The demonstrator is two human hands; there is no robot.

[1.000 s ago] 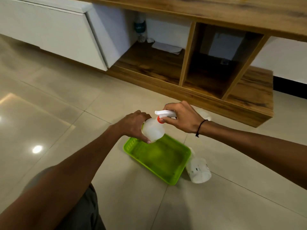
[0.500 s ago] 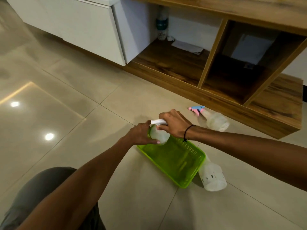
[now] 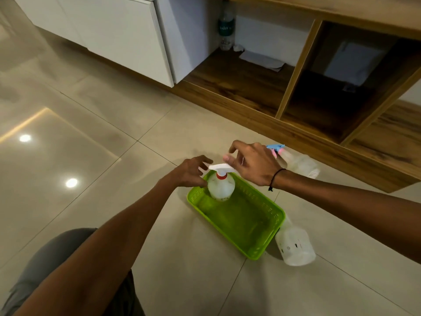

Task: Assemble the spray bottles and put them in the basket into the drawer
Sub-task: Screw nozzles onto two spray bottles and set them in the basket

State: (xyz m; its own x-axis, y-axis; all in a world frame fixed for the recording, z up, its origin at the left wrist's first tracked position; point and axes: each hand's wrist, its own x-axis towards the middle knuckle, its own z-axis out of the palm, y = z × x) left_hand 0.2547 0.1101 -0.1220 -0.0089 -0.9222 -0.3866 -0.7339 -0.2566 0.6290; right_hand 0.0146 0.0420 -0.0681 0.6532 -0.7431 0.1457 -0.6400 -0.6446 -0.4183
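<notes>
Running along the far side of the tiled floor [image 3: 114, 224], a wooden shelf unit [image 3: 296, 133] stands open. Nearer, a green basket [image 3: 271, 245] holds one assembled spray bottle [image 3: 221, 187] upright in its far corner. The left hand [image 3: 191, 172] and right hand [image 3: 255, 165] sit just beside it with fingers spread, seemingly gripping nothing. Two more bottles lie outside the basket: a pink-and-blue-nozzled bottle [image 3: 298, 164] behind it, a headless bottle [image 3: 295, 248] touching its right rim.
</notes>
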